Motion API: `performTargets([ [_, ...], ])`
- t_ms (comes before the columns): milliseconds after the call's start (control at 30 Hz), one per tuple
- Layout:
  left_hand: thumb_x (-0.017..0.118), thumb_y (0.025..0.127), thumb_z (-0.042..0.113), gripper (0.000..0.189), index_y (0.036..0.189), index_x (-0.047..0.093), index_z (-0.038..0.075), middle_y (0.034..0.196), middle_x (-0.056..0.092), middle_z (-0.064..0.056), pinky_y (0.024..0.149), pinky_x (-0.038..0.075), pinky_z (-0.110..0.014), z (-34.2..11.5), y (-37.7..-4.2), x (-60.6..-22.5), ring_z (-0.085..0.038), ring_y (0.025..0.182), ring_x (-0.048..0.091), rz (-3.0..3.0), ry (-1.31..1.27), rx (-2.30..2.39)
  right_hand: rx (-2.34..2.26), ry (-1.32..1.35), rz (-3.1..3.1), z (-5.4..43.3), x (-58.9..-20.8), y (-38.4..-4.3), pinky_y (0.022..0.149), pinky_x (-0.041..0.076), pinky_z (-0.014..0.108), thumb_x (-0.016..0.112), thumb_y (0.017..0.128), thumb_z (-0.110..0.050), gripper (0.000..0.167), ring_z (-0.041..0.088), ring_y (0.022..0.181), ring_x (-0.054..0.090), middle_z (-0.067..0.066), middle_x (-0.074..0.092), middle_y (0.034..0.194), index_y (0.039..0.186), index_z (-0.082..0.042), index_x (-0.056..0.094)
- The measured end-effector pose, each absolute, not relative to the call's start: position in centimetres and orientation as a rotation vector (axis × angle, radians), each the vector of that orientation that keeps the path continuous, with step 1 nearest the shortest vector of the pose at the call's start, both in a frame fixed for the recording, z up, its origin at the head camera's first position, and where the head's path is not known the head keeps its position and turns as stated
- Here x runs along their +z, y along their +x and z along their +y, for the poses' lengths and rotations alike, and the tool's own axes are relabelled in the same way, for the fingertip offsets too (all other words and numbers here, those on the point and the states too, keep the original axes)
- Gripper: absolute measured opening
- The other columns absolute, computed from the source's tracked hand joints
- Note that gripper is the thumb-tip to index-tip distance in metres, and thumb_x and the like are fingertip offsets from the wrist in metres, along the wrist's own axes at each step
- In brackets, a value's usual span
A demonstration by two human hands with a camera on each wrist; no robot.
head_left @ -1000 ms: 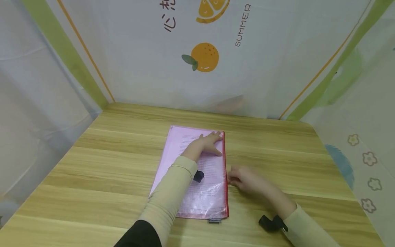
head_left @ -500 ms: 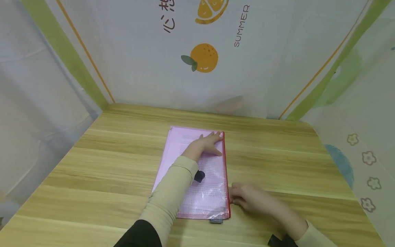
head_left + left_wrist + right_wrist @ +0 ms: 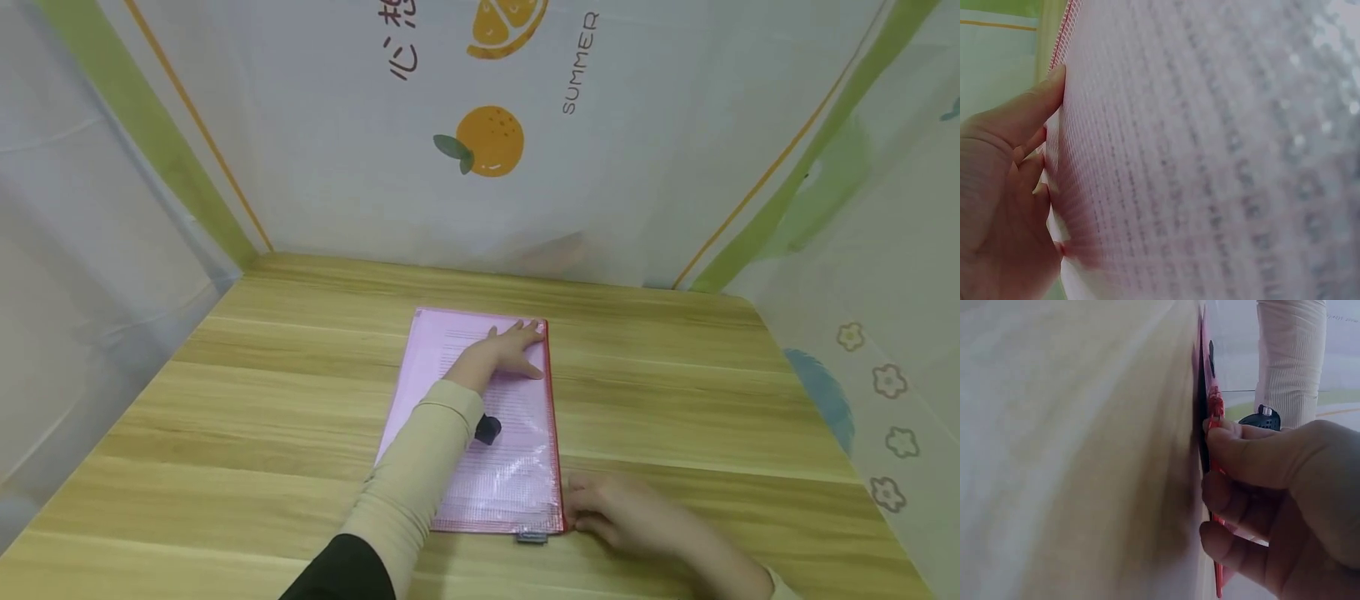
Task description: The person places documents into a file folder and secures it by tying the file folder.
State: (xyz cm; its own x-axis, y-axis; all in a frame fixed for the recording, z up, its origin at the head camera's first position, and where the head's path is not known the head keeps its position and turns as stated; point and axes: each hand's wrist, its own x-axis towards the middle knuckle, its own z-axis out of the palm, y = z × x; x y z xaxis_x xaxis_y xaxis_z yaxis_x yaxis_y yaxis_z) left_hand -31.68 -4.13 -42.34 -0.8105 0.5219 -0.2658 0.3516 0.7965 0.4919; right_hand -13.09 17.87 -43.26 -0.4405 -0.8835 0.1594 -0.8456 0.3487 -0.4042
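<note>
A pink translucent mesh zipper pouch (image 3: 498,487) lies flat on the table, with a printed sheet showing through it. Along its right edge runs a red zipper (image 3: 554,417). My left hand (image 3: 506,352) rests with spread fingers on the pouch's upper right part, fingertips near the zipper; the left wrist view shows its thumb (image 3: 1041,97) against the mesh. At the lower right corner, my right hand (image 3: 626,512) pinches the zipper pull between thumb and forefinger. Those fingers mostly cover the pull, and red zipper (image 3: 1215,409) shows beside them in the right wrist view.
A small grey tag (image 3: 532,537) sticks out from the pouch's bottom edge. The wooden table (image 3: 247,417) extends around the pouch. White printed curtains (image 3: 337,167) stand behind the table and on both sides.
My right hand has slid down along the pouch's right edge, from about its middle to the lower corner, pinching the zipper pull. The left hand stays on the pouch.
</note>
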Motion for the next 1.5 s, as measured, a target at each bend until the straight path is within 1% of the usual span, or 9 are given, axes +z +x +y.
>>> performTargets([
  [167,0.070,0.085,0.035,0.078,0.151,0.032,0.015,0.159,0.008,-0.003,0.111,-0.004,-0.055,-3.9,-31.4,-42.0,-0.022,0.144,0.002,2.587,0.674,0.611,-0.669,-1.621,2.499,18.0,-43.4,-13.1,0.065,0.035,0.007,0.072,0.079,-0.009,0.022,-0.005,0.071,0.043,-0.017,0.045,0.080,0.077,-0.024,0.056],
  [467,0.067,0.087,0.037,0.079,0.152,0.028,0.014,0.159,0.008,-0.002,0.112,-0.003,-0.053,-3.9,-31.3,-42.2,-0.021,0.144,0.001,2.600,0.709,0.594,-0.685,-1.437,2.418,17.9,-42.6,-13.3,0.061,0.042,0.014,0.070,0.083,-0.010,0.021,-0.004,0.070,0.045,-0.020,0.046,0.079,0.076,-0.025,0.056],
  [600,0.062,0.090,0.040,0.079,0.153,0.022,0.015,0.159,0.006,-0.001,0.113,-0.003,-0.049,-4.3,-31.3,-42.5,-0.020,0.144,0.000,2.597,0.745,0.553,-0.679,-1.408,2.404,17.7,-42.7,-13.5,0.056,0.040,0.014,0.069,0.082,-0.009,0.023,-0.005,0.066,0.043,-0.021,0.045,0.075,0.075,-0.026,0.055],
  [700,0.056,0.094,0.040,0.075,0.154,0.020,0.015,0.159,0.009,-0.002,0.113,-0.002,-0.047,-4.8,-31.4,-42.3,-0.020,0.144,0.001,2.589,0.779,0.556,-0.686,-1.384,2.385,17.7,-42.7,-13.6,0.053,0.039,0.014,0.068,0.082,-0.009,0.023,-0.005,0.064,0.042,-0.022,0.044,0.072,0.075,-0.026,0.055],
  [867,0.054,0.096,0.034,0.066,0.152,0.027,0.011,0.157,0.019,-0.007,0.115,0.005,-0.042,-6.2,-31.4,-41.7,-0.024,0.144,0.008,2.599,0.761,0.614,-0.716,-1.318,2.350,17.9,-42.6,-13.9,0.052,0.040,0.015,0.068,0.083,-0.009,0.022,-0.005,0.063,0.043,-0.021,0.045,0.070,0.076,-0.026,0.055],
  [1000,0.055,0.096,0.032,0.063,0.150,0.032,0.009,0.154,0.027,-0.010,0.114,0.012,-0.035,-7.3,-31.4,-41.3,-0.025,0.142,0.017,2.600,0.759,0.648,-0.702,-1.268,2.364,18.1,-42.4,-14.2,0.054,0.041,0.016,0.068,0.087,-0.016,0.016,-0.004,0.063,0.044,-0.022,0.047,0.070,0.079,-0.027,0.058],
  [1167,0.054,0.096,0.032,0.057,0.146,0.039,0.008,0.147,0.040,-0.009,0.112,0.021,-0.034,-8.3,-31.2,-40.9,-0.025,0.137,0.032,2.632,0.764,0.624,-0.654,-1.183,2.403,18.6,-41.8,-14.8,0.063,0.046,0.020,0.067,0.089,-0.022,0.003,-0.002,0.070,0.049,-0.021,0.052,0.078,0.089,-0.025,0.065],
  [1300,0.053,0.097,0.031,0.052,0.142,0.046,0.007,0.142,0.047,-0.009,0.111,0.025,-0.035,-9.0,-30.9,-40.5,-0.025,0.133,0.038,2.669,0.768,0.580,-0.631,-1.158,2.443,19.2,-41.3,-15.4,0.069,0.049,0.024,0.065,0.090,-0.020,0.005,-0.001,0.077,0.053,-0.021,0.057,0.085,0.094,-0.023,0.066],
  [1500,0.052,0.098,0.030,0.046,0.137,0.052,0.007,0.138,0.052,-0.006,0.108,0.030,-0.036,-10.2,-29.8,-39.4,-0.024,0.129,0.043,2.733,0.840,0.501,-0.646,-1.140,2.609,20.3,-40.6,-16.4,0.062,0.049,0.022,0.065,0.090,-0.016,0.006,-0.001,0.072,0.052,-0.019,0.057,0.082,0.096,-0.017,0.067],
])
